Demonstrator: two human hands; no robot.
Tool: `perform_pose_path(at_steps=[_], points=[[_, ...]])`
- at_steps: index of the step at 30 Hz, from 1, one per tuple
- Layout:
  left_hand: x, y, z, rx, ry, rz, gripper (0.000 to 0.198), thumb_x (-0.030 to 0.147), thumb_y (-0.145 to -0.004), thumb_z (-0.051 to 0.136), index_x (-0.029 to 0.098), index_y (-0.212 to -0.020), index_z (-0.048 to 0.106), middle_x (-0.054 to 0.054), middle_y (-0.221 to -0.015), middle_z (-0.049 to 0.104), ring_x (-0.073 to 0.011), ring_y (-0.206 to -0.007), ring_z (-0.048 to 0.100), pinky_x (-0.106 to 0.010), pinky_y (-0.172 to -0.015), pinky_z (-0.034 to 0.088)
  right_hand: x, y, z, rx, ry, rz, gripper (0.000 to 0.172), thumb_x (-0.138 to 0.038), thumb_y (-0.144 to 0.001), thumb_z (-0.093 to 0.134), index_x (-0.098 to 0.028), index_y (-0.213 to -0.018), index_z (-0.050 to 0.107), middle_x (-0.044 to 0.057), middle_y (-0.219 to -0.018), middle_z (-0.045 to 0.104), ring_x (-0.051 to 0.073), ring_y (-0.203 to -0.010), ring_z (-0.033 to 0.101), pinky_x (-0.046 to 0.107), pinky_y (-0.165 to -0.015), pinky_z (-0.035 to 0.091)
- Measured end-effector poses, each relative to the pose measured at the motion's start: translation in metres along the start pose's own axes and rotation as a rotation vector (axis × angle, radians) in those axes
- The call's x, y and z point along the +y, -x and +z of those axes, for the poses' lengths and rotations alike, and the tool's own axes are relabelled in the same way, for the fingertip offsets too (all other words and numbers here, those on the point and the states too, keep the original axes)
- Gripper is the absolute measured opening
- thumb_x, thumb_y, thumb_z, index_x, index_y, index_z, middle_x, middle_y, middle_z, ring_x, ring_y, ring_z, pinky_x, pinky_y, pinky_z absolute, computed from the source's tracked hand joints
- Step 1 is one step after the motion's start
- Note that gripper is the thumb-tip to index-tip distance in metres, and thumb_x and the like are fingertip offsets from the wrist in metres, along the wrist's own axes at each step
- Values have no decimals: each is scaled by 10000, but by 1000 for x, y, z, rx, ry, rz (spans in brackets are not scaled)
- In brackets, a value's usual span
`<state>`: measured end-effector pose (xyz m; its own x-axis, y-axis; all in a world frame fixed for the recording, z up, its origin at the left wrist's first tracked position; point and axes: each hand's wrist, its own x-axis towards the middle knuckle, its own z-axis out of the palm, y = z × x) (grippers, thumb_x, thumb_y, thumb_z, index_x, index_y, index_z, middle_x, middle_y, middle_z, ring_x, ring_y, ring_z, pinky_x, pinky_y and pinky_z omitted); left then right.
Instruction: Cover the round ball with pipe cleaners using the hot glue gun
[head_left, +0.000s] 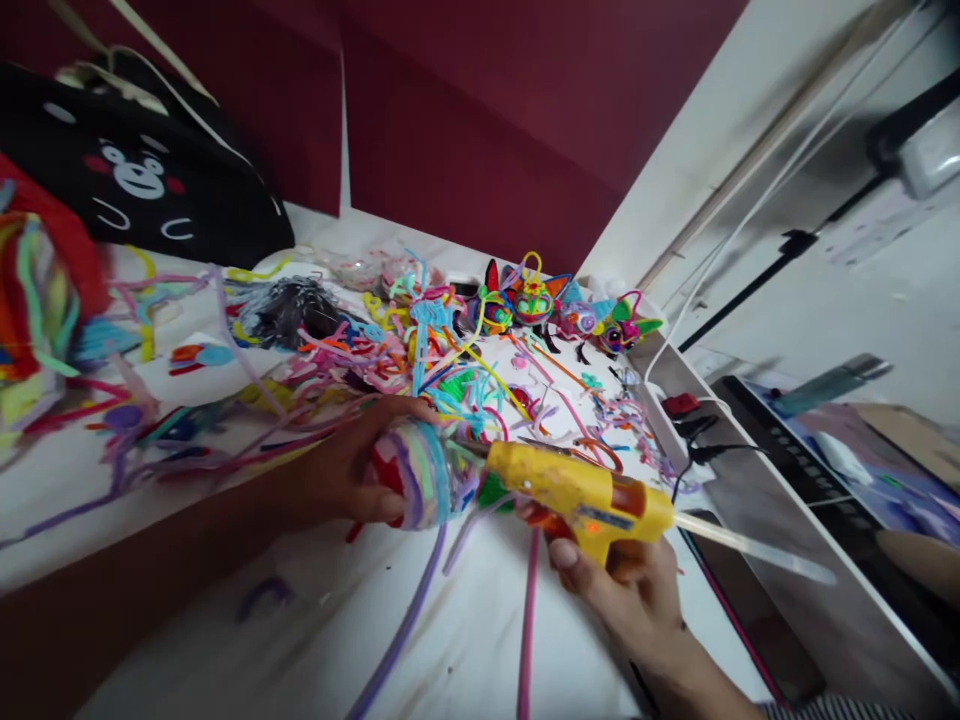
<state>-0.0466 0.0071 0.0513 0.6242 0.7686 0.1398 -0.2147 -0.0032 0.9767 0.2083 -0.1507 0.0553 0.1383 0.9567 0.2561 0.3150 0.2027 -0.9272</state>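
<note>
My left hand (375,465) is closed round a ball (424,475) wrapped in pastel pipe cleaners, with a red patch near my fingers. In my right hand (622,590) is a yellow glue gun (577,490), a clear glue stick (757,550) sticking out of its back. The nozzle points left and lies close to the ball's right side; whether it touches I cannot tell. A purple pipe cleaner (405,630) trails down below the ball. Beside it, a pink pipe cleaner (529,620) runs toward the front edge of the view.
Loose pipe cleaners (352,350) are heaped across the table. Several colourful pipe-cleaner figures (534,300) stand at the back. A black bag (150,180) leans at the back left. On the right lie a phone (750,600) and a power strip (682,410) with cords.
</note>
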Motion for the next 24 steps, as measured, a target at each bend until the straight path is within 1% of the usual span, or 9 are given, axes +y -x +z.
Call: perform_pose_path(at_steps=[1, 2, 4, 6, 9, 11, 14, 20, 24], points=[[-4, 0, -3, -87, -92, -11, 652, 134, -568, 796, 203, -1207, 687, 6, -856, 680, -160, -542, 616, -216, -437, 483, 2, 2, 0, -12, 30, -37, 195, -402, -899, 709, -249, -1011, 662, 72, -805, 700, 211, -631, 662, 327, -564, 578], [-8, 0, -6, -114, -180, 30, 632, 188, -625, 812, 211, -1240, 669, 8, -885, 671, -137, -546, 594, -197, -444, 466, 4, 5, 0, -20, 63, -71, 199, -373, -908, 702, -249, -1057, 659, 83, -872, 716, 213, -662, 681, 322, -583, 590], [-18, -1, -12, -147, -282, 146, 662, 295, -700, 821, 221, -1322, 605, 3, -936, 659, -139, -630, 609, -192, -520, 490, 8, 8, -1, -24, 141, -131, 245, -317, -914, 698, -256, -1143, 635, 86, -960, 722, 208, -709, 701, 296, -595, 597], [-26, -1, -16, -211, -326, 235, 705, 382, -755, 803, 225, -1384, 525, 1, -963, 653, -146, -707, 625, -198, -592, 515, 12, 11, -3, -13, 221, -172, 298, -277, -910, 702, -264, -1194, 612, 77, -1009, 712, 200, -739, 704, 272, -594, 593], [-33, -2, -19, -276, -367, 278, 692, 469, -820, 756, 236, -1401, 461, -11, -1049, 644, -135, -769, 626, -195, -634, 524, 17, 12, -4, -1, 296, -224, 337, -260, -914, 692, -273, -1237, 595, 84, -1113, 676, 201, -815, 703, 260, -615, 595], [-35, -3, -18, -268, -383, 296, 675, 498, -833, 744, 244, -1389, 459, -19, -1098, 632, -133, -796, 621, -196, -653, 526, 18, 11, -4, 2, 314, -262, 342, -268, -921, 677, -271, -1251, 586, 100, -1187, 637, 221, -915, 696, 268, -655, 606], [-36, -4, -17, -250, -370, 317, 666, 520, -832, 741, 241, -1374, 472, -19, -1091, 619, -139, -802, 613, -206, -657, 524, 17, 10, -3, 10, 356, -302, 348, -289, -929, 658, -261, -1265, 573, 113, -1212, 604, 246, -1025, 662, 286, -714, 617], [-35, -3, -14, -263, -349, 307, 655, 513, -847, 730, 254, -1387, 464, 0, -1061, 635, -129, -779, 606, -195, -636, 508, 15, 11, -3, -22, 490, -340, 323, -327, -962, 611, -235, -1269, 576, 121, -1177, 613, 257, -1067, 645, 357, -860, 615], [-33, -3, -12, -224, -357, 266, 667, 550, -838, 727, 226, -1367, 481, -22, -1099, 635, -150, -820, 619, -221, -669, 523, 18, 11, -5, -20, 580, -420, 359, -308, -966, 610, -224, -1308, 546, 125, -1199, 588, 248, -1099, 635, 340, -885, 614]])
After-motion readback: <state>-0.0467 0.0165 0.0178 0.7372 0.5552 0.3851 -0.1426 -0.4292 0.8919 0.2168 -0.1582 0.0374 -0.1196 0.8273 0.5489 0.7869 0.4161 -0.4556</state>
